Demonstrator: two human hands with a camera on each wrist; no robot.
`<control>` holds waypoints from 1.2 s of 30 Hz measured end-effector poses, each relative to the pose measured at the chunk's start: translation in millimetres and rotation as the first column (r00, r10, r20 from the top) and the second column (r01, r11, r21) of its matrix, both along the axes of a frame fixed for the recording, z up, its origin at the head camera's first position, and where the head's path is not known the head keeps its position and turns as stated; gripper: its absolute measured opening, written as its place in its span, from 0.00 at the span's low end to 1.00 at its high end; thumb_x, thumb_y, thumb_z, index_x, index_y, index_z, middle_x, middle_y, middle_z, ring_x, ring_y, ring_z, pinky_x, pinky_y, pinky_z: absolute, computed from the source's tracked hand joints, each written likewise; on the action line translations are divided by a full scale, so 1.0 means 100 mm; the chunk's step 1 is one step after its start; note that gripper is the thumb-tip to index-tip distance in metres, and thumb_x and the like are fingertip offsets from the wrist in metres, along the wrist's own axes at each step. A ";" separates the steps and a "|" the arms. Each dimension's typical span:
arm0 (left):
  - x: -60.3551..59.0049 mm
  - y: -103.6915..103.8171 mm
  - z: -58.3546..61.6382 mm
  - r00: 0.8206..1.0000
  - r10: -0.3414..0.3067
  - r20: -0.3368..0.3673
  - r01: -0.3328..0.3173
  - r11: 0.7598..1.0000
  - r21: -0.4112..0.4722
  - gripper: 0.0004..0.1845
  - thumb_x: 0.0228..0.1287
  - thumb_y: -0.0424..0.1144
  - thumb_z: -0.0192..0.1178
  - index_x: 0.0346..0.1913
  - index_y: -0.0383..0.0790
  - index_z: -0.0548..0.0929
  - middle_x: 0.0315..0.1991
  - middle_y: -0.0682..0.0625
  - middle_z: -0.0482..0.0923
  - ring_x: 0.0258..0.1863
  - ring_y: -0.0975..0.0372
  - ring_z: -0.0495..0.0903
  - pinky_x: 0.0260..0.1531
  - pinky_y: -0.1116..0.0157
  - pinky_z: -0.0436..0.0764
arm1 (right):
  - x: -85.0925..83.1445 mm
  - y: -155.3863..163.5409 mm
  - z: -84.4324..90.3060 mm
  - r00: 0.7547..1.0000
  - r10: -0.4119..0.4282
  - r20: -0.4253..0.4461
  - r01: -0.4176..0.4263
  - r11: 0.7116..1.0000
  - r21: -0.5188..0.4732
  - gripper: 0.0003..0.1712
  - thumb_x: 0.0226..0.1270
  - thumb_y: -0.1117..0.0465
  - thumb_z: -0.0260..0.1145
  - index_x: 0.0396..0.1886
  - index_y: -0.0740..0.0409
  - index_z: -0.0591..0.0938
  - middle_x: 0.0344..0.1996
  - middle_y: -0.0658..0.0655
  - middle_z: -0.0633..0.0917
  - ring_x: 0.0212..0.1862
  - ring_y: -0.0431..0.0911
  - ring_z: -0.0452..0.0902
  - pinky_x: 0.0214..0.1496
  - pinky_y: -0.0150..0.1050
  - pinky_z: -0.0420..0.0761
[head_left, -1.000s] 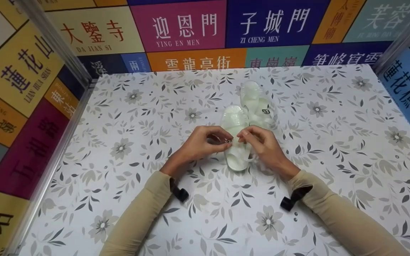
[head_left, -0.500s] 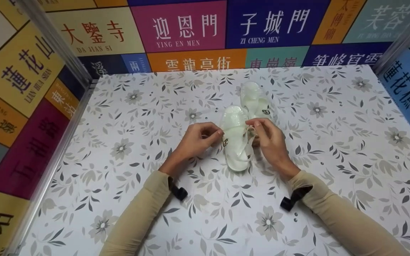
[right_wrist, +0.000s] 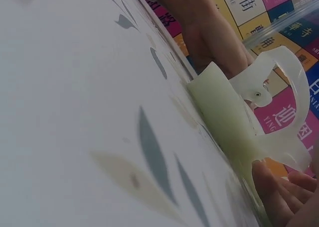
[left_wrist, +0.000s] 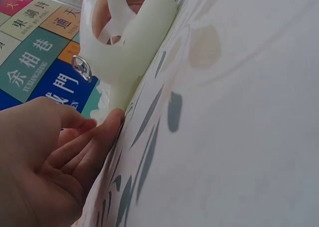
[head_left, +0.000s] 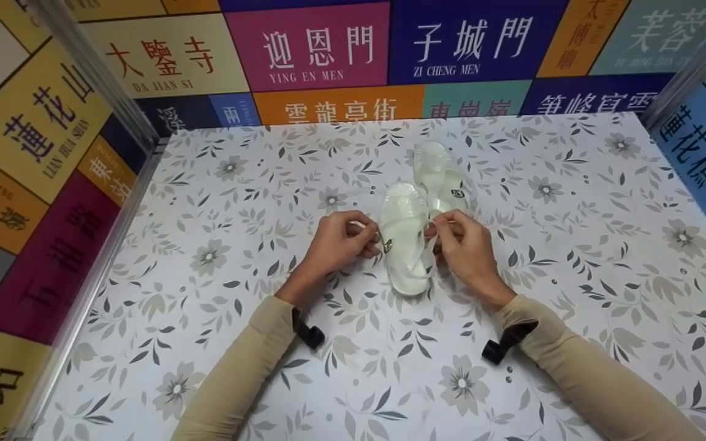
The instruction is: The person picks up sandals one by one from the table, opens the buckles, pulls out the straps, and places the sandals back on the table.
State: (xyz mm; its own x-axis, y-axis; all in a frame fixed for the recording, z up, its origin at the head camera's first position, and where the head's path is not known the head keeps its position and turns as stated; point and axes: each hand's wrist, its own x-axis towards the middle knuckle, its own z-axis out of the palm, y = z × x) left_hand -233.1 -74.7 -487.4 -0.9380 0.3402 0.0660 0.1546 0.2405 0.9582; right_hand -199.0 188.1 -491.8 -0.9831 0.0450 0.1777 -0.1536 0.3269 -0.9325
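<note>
A pale, translucent sandal [head_left: 403,211] with a small metal buckle [head_left: 388,245] on its left side lies sole-down, toe pointing away. My left hand [head_left: 344,239] is at its left side, and the left wrist view shows loosely bent fingers [left_wrist: 104,132] at the sole's edge beside the toe part, with a gap under the thumb. On the other side, my right hand [head_left: 466,242] has fingertips [right_wrist: 264,179] against the sandal's lower side. The ankle strap [right_wrist: 296,82] stands up in a loop with its holed end free. Part of my right hand's grip is out of sight.
A matching sandal [head_left: 436,162] lies just behind and to the right, with its own buckle [head_left: 458,193]. Both are on a table covered in floral cloth [head_left: 255,343]. Panels with colourful lettering [head_left: 322,49] stand along the back and sides.
My left hand has left the buckle and drawn back to the sandal's left edge. My right hand has moved off the middle to its right side, then slightly lower. The buckle is uncovered.
</note>
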 end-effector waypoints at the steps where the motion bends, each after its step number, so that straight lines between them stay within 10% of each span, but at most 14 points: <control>1: 0.01 0.01 0.01 1.000 0.008 -0.001 -0.008 1.000 0.000 0.09 0.80 0.36 0.64 0.44 0.32 0.89 0.31 0.40 0.93 0.27 0.53 0.94 0.26 0.62 0.91 | 0.00 0.00 0.00 1.000 0.001 0.007 -0.001 1.000 0.017 0.17 0.86 0.50 0.60 0.46 0.57 0.88 0.37 0.57 0.95 0.29 0.43 0.89 0.27 0.37 0.88; 13: 0.09 0.09 0.06 0.999 0.032 0.037 -0.032 0.999 0.006 0.08 0.76 0.34 0.66 0.45 0.31 0.91 0.35 0.41 0.94 0.27 0.54 0.93 0.28 0.59 0.93 | 0.03 -0.01 0.02 0.996 0.032 0.085 -0.034 0.999 0.029 0.25 0.87 0.42 0.57 0.43 0.53 0.91 0.29 0.58 0.91 0.28 0.47 0.88 0.29 0.38 0.88; 25: 0.14 0.18 0.09 0.993 0.087 -0.080 -0.094 0.992 -0.083 0.07 0.75 0.36 0.67 0.42 0.38 0.92 0.41 0.46 0.94 0.37 0.61 0.95 0.30 0.64 0.92 | 0.08 -0.04 -0.02 0.991 0.125 0.047 -0.119 0.987 -0.108 0.21 0.85 0.46 0.62 0.48 0.58 0.90 0.38 0.61 0.94 0.36 0.49 0.92 0.34 0.40 0.91; 36: 0.10 0.13 0.10 0.958 0.197 -0.210 -0.226 0.966 -0.123 0.07 0.74 0.41 0.67 0.42 0.46 0.94 0.44 0.51 0.95 0.45 0.67 0.93 0.45 0.68 0.91 | 0.09 -0.12 -0.01 0.967 0.254 0.018 -0.244 0.946 -0.214 0.19 0.84 0.55 0.63 0.65 0.61 0.80 0.60 0.62 0.90 0.67 0.51 0.84 0.67 0.31 0.81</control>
State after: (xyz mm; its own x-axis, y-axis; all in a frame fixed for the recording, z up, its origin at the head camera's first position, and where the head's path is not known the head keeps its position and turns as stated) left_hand -223.4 -61.5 -477.2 -0.9633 0.1548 0.2194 0.2652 0.4214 0.8672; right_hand -190.1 175.7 -492.3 -0.9744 -0.1709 0.1463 -0.1620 0.0814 -0.9834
